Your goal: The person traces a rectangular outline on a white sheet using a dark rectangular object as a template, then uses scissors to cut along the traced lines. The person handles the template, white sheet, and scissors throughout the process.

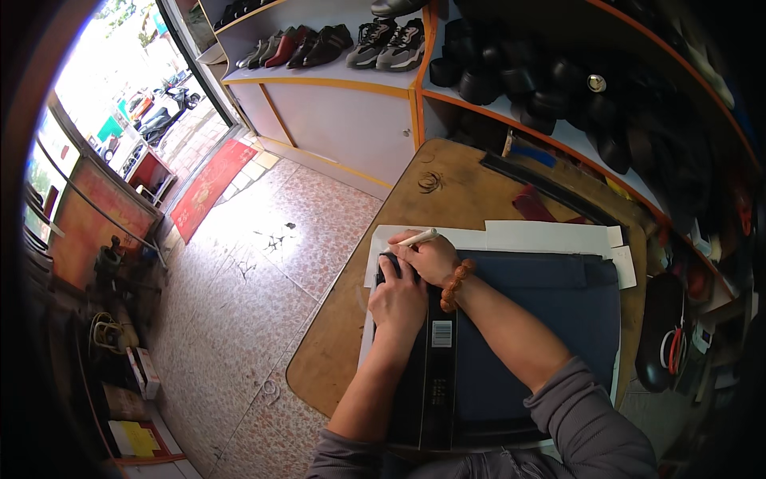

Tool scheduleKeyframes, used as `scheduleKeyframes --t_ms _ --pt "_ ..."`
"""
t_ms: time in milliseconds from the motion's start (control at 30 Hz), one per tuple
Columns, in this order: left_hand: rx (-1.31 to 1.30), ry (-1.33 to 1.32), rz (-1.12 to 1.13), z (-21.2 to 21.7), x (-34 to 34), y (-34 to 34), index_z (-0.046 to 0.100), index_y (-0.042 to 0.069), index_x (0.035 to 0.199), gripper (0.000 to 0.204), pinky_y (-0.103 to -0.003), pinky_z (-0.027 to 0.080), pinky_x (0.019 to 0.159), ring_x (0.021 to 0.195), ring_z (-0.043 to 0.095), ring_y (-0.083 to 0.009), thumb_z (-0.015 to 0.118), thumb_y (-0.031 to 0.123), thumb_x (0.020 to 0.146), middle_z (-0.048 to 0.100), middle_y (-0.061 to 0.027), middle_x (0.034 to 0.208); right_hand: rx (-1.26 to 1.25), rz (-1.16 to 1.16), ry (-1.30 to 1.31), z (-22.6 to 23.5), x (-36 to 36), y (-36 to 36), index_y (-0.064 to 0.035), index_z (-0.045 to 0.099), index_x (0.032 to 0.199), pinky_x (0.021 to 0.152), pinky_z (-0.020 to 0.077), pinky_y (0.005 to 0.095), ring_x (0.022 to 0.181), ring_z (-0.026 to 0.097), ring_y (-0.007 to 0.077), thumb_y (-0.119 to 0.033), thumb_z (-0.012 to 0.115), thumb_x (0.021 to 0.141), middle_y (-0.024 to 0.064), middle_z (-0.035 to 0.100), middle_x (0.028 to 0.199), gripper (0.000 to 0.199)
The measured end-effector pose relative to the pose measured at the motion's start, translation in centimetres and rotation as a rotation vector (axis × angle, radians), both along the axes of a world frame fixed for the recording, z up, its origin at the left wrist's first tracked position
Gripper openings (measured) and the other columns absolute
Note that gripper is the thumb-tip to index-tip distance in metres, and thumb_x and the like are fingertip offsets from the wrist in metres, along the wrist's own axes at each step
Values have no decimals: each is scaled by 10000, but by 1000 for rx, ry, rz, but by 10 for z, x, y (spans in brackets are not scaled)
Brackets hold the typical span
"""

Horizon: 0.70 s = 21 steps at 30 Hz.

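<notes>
A slim white pen (419, 237) is gripped in my right hand (435, 262), which wears a brown beaded bracelet (457, 286). The pen lies slanted across the fingers, near the upper left corner of a flat dark blue-grey panel (527, 343). My left hand (396, 305) rests on that same corner with its fingers spread and pressing down. Down the panel's left side runs a black strip (439, 399) with a white barcode label (441, 334). Under the panel, a larger white sheet (550, 237) shows along the top and sides. What the pen tip touches is hidden.
All this lies on a brown wooden table (331, 351) with rounded corners. A dark bar (550, 185) and a dark red scrap (531, 203) lie at its far right. Shelves with shoes (383, 44) stand beyond. A red mat (214, 188) lies by the doorway.
</notes>
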<state>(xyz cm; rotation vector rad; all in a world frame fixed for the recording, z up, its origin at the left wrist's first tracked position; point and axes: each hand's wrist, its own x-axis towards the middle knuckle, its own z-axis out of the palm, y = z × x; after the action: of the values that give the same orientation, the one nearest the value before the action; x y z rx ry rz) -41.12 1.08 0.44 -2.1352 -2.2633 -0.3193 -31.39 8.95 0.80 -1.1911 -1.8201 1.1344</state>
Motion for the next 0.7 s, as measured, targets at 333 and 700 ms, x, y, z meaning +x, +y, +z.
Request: scheduleKeyframes --t_ms 333,700 --pt "42 -13 -12 -3 0 0 455 78 1370 629 -400 536 521 647 680 -297 599 432 871 462 -248 1360 -45 46 -23 7 -2 2 -96 702 1092 839 511 344 968 666 259 -327 602 927 105 707 1042 301" --pt "65 -75 25 2 1 -2 509 153 1321 527 -418 536 531 652 671 -323 610 400 867 519 -165 1251 -3 61 -147 17 0 13 -37 699 974 731 512 295 809 658 164 -218 618 909 69 704 868 209"
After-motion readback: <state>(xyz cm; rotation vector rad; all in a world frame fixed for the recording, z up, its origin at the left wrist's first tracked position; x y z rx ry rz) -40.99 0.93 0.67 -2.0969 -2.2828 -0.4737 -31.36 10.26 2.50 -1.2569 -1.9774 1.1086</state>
